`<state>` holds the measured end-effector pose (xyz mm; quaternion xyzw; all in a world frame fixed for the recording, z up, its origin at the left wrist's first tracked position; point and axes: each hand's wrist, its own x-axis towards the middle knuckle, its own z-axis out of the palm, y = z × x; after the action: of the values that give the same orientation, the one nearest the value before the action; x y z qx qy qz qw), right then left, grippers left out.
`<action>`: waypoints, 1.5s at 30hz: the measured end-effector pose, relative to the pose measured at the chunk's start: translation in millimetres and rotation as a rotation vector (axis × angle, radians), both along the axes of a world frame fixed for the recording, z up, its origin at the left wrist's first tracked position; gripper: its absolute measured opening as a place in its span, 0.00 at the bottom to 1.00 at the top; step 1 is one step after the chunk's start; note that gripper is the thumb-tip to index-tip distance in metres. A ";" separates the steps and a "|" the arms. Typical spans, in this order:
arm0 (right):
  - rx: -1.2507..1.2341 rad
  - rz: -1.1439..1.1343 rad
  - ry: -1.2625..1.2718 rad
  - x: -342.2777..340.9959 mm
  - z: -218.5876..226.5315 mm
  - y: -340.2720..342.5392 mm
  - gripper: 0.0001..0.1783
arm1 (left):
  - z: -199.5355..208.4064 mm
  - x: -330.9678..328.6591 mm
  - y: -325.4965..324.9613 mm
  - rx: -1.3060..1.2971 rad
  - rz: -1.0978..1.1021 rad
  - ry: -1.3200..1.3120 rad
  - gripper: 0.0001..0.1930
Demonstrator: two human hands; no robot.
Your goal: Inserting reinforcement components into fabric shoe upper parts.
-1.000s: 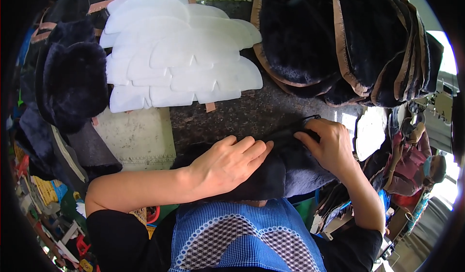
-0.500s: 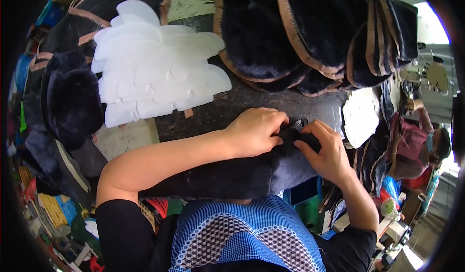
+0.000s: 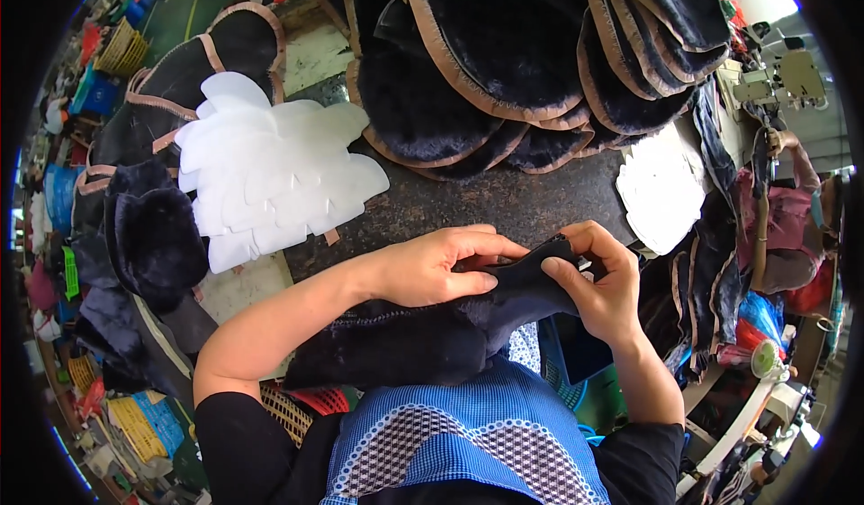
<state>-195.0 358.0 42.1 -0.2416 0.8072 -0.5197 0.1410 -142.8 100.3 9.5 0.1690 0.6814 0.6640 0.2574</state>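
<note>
A black plush fabric piece point(image 3: 396, 347) with a stitched seam lies across the table's near edge, in front of my body. My left hand point(image 3: 436, 266) pinches its upper edge between thumb and fingers. Just to the right, my right hand point(image 3: 598, 280) grips the raised corner of the same fabric, its thumb on the near face and its fingers behind. The fabric between both hands is lifted and folded, so its underside is hidden.
White curved sheets point(image 3: 279, 172) lie overlapped at the left. Black furry pieces with tan edging point(image 3: 486, 46) are heaped at the back. More white sheets point(image 3: 661, 190) sit at the right. A folded dark fur piece point(image 3: 157, 235) stands far left. Another person point(image 3: 778, 217) works at the right.
The fabric's gripped edge has been raised and opened out between my hands. My left hand has shifted left and slightly nearer, and the head view has turned a little.
</note>
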 end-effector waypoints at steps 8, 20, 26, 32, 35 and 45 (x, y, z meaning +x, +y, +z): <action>-0.143 -0.035 0.061 3.9 1.6 5.9 0.17 | 15.3 -6.0 31.6 -0.012 0.184 0.166 0.12; -0.114 0.038 -0.136 -41.7 55.8 5.5 0.05 | 25.6 0.4 -8.0 -0.196 0.098 0.210 0.11; 0.131 0.046 0.854 -68.2 61.9 -39.6 0.12 | -16.7 23.4 -32.7 -0.594 0.521 0.452 0.10; 0.032 0.753 0.852 62.4 -6.6 -52.6 0.13 | -17.0 66.8 -89.2 -0.634 0.281 0.805 0.15; 0.208 0.690 0.959 82.3 -27.8 -72.7 0.22 | -20.1 86.2 -107.8 -0.579 0.310 0.616 0.23; -0.133 0.261 0.267 8.0 67.6 -73.3 0.10 | -3.0 79.6 -104.3 0.658 0.489 -0.057 0.21</action>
<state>-187.0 284.7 109.7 -0.4198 0.7445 -0.5125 0.0827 -63.2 -3.9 6.6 0.0566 0.4452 0.8926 0.0430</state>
